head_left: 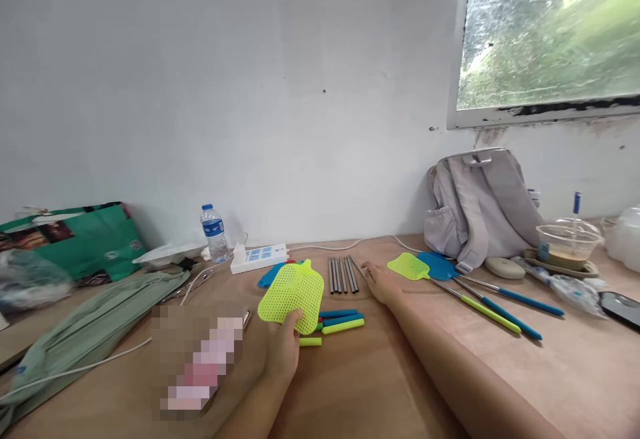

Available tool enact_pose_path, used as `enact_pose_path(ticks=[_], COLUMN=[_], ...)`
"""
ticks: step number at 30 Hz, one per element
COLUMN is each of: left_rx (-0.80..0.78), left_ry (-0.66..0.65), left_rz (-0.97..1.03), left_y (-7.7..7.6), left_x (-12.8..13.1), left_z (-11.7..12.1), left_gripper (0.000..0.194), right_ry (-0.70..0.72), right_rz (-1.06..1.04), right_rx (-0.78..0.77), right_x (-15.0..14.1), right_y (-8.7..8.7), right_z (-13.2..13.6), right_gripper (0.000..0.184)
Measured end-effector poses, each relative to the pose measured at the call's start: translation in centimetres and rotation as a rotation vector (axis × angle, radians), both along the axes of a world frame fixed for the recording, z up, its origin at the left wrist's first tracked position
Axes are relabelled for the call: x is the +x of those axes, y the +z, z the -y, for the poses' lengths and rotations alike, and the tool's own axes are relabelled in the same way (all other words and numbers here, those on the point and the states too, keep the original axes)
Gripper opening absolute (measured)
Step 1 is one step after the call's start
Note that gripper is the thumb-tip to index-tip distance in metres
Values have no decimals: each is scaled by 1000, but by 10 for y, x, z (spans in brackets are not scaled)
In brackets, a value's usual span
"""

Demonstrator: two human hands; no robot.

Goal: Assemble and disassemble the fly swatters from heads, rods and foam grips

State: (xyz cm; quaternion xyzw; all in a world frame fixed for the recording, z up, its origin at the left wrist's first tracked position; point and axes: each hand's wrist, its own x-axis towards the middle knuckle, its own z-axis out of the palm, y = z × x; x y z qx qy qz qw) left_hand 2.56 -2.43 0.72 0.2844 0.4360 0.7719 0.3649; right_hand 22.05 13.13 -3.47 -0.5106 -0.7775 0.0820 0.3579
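My left hand is closed on the lower edge of a yellow-green fly swatter head, its mesh face tilted up with no rod attached. Beneath and behind it, part of a blue swatter head shows. My right hand has its fingers on a slanted metal rod, at the right end of a row of several metal rods. Between the hands lie blue handle tubes and yellow-green handle tubes; a bit of red shows there too.
To the right lie swatters with rods and handles, one with a yellow-green head. Behind them stand a grey backpack and a plastic cup. A power strip, water bottle and green cloth are at left.
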Motion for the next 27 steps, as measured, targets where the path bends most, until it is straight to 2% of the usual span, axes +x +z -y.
enact_pose_path(ticks=[3,6,7,10,12,14,18,22,24,27], left_rx=[32,-26,-61,-148,-158,-143,-80,-22,-68,-318], left_ry=[-44,-86,-118,-239,-285,-292,-268,-86,13,94], left_rz=[22,-56,-117,-384,-556,-663,-654,-558,-595,-791], left_y=[2,-2,-2,-3,-3,-5,-7,6,20,42], left_x=[-9,-14,-14,-11,-7,-5,-15,-37,-50,-74], left_z=[-6,-6,-5,2,7,11,16,11,-3,-38], left_gripper=[37,33,31,24,20,17,21,28,28,18], right_ry=[41,114,167,450,613,683,605,478,454,498], right_rz=[-71,-143,-181,-335,-326,-279,-300,-344,-240,5], right_rx=[45,93,106,93,47,29,74,110,123,134], right_x=[3,2,2,0,1,2,4,20,39,76], right_y=[7,12,13,13,12,11,8,4,6,15], right_z=[14,40,51,88,110,124,129,119,114,110], right_gripper=[25,26,26,32,24,19,19,16,11,11])
